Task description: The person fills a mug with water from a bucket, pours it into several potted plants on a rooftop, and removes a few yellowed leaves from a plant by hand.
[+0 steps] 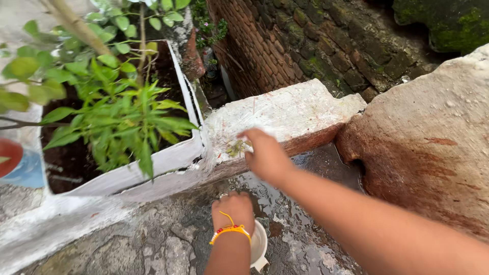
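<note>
1. One white planter (175,153) sits at the left, on top of the whitewashed ledge (285,114). It holds dark soil and one leafy green plant (117,112), with a bare woody stem rising out of the top left.
2. One red and blue object (12,160) shows at the far left edge, cut off by the frame; what it is cannot be told.
3. One left hand (233,209) hangs low at the bottom middle, over the wet stone floor (153,244). Its grip is closed over the rim of one white cup (259,244), fingers curled down onto it. One yellow thread band with an orange tie circles the wrist.
4. The cup stands on the wet floor, near the bottom edge of view, just below the ledge's front edge.
5. One right hand (265,155) reaches out over the front edge of the ledge, blurred. Its fingers look loosely spread and hold nothing that shows.
6. One small green clump (235,148) lies on the ledge just left of the right hand.
7. One brick wall (305,46), mossy in places, runs behind the ledge.
8. One large reddish rock (428,137) fills the right side, touching the ledge's right end.
</note>
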